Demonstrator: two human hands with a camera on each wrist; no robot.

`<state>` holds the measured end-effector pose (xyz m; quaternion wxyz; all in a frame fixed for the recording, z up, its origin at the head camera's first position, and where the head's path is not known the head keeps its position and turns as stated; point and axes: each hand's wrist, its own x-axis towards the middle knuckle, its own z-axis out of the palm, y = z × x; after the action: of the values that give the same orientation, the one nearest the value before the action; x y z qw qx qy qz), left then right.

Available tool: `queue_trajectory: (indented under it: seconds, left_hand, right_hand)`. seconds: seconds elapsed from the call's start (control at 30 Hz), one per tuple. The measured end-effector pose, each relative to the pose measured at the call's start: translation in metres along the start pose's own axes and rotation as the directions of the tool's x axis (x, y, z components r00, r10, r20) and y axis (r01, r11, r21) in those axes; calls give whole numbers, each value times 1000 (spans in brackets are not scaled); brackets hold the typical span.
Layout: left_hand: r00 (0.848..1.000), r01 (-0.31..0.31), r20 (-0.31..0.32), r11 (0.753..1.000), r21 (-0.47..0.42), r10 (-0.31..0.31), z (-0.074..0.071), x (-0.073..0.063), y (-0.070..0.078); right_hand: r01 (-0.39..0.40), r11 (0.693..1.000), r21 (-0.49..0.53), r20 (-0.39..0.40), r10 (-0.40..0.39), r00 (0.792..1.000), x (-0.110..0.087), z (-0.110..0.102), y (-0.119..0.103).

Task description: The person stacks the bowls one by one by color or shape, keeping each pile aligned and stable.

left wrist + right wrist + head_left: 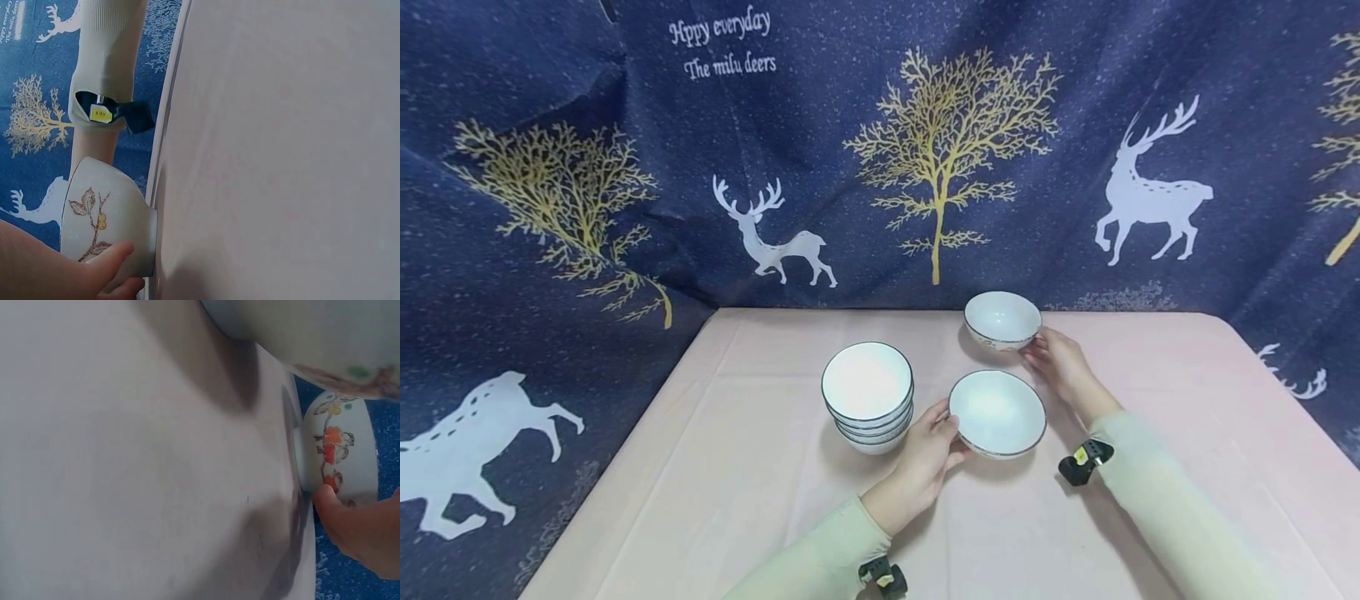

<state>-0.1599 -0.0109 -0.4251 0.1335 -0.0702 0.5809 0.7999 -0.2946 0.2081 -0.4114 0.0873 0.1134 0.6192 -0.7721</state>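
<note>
My left hand [917, 454] grips the left side of the nearer white bowl [997, 414], which has a thin dark rim. Up close in the left wrist view, this bowl [109, 206] shows a brown branch with leaves and yellow berries, and the fingers [112, 265] lie against its side. Farther back, my right hand [1063, 367] holds the right edge of a second white bowl [1002, 317]. Orange-red birds decorate that bowl [337, 444] in the right wrist view, where a finger [328, 503] touches it near the foot. Both bowls face upward.
A stack of several white bowls [867, 382] stands just left of my left hand. The table has a pale pink cloth [737, 467]. Behind its back edge hangs a dark blue curtain [1030, 225] printed with deer and trees.
</note>
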Motion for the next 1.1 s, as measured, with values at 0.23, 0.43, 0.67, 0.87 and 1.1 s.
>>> queue_trajectory:
  seconds: [0.23, 0.43, 0.67, 0.87, 1.1]
  left_hand:
    - [1000, -2, 3, 1000, -1, 2, 1, -1, 0]
    - [1000, 3, 2, 1000, -10, -3, 1, -1, 0]
    - [1000, 0, 10, 1000, -26, 0, 0, 1, 0]
    - [1000, -7, 16, 1000, -26, 8, 1, 2, 1]
    - [1000, -3, 12, 1000, -21, 4, 0, 2, -1]
  right_hand:
    - [-45, 999, -16, -21, 44, 999, 11, 7, 4]
    - [-29, 999, 37, -6, 29, 1000, 18, 8, 8]
    - [7, 1000, 27, -25, -6, 1000, 16, 9, 6]
    - [33, 999, 18, -32, -33, 999, 13, 9, 4]
    - [31, 998, -59, -40, -33, 999, 10, 6, 5]
